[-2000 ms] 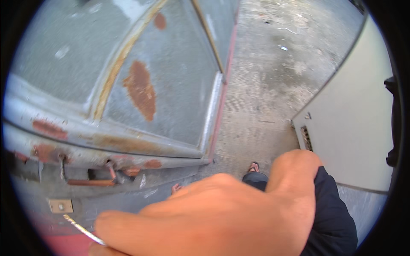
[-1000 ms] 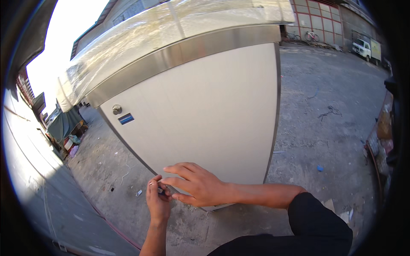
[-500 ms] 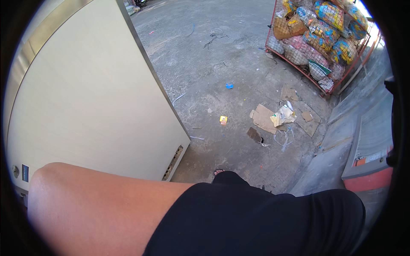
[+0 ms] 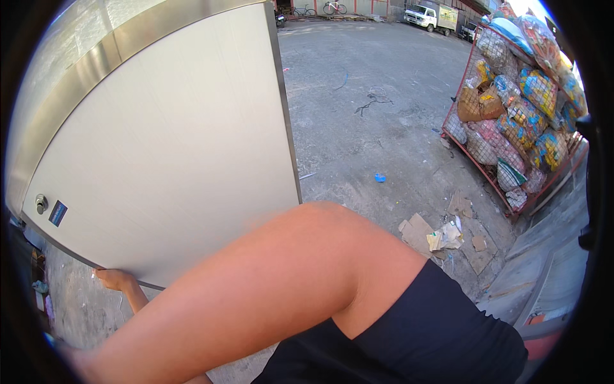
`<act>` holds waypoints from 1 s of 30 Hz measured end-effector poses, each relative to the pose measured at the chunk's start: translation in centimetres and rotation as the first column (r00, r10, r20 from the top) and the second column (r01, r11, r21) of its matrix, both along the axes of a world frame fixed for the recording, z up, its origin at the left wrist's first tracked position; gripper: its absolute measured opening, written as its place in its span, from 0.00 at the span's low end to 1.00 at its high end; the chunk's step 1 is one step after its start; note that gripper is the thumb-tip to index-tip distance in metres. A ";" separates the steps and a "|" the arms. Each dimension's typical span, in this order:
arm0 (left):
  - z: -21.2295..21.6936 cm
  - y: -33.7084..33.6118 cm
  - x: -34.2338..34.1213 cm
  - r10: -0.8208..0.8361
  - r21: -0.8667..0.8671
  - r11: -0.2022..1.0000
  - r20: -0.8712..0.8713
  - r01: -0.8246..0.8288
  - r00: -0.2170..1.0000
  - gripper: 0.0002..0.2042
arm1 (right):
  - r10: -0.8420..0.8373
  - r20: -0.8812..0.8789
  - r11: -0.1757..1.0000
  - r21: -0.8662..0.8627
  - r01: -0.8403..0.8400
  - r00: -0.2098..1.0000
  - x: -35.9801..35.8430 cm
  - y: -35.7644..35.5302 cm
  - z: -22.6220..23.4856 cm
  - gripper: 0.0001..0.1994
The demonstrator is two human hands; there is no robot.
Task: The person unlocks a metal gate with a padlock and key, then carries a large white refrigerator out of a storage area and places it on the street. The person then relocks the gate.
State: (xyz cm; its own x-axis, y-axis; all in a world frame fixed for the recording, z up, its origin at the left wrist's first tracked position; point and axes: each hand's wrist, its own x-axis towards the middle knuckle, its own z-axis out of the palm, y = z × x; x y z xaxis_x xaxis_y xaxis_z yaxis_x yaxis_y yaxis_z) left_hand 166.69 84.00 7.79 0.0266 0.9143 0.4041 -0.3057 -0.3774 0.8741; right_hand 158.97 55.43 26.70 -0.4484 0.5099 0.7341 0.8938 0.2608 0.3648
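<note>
A large pale panel with a metal-trimmed edge fills the left of the view. It carries a small round lock and a dark blue label near its lower left corner. My left hand grips the panel's lower edge, fingers curled round it; part of that forearm is hidden. Across the front, my right arm bends sharply at the elbow. My right hand is a blur at the lower left rim, its fingers not readable. The elbow overlaps the panel's lower right corner.
A red-framed wire cage stuffed with plastic bags stands at the right. Flattened cardboard, paper scraps and a blue scrap litter the concrete. A grey wall runs along the right. A white truck is parked far back.
The view has tilted up, bringing the truck and far bicycles in. My right elbow has shifted rightward in the picture, with its forearm now showing. My left hand now shows on the panel's edge.
</note>
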 end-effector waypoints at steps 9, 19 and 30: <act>-3.6 -0.5 4.0 0.241 0.027 0.970 -0.049 -0.240 0.969 0.26 | -0.182 -0.632 0.964 -0.265 0.010 0.753 18.8 -14.5 -7.8 0.07; -0.6 -6.5 3.4 0.523 0.116 0.825 0.211 -0.552 0.826 0.12 | -0.136 -0.929 0.956 -0.032 0.290 0.345 26.1 -31.5 -12.5 0.05; 21.7 -37.6 22.9 -0.149 0.916 0.397 0.001 0.058 0.989 0.08 | -0.085 -0.921 0.971 0.010 0.240 0.380 43.6 -43.1 -9.6 0.07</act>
State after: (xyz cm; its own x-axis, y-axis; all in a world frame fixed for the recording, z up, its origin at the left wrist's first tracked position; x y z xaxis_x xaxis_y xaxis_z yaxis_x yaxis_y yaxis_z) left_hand 189.61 46.45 29.53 0.0246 -0.0070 0.9997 -0.4438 -0.8961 0.0046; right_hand 202.54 12.32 17.12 0.6077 0.3674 0.7041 0.7285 0.0953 -0.6784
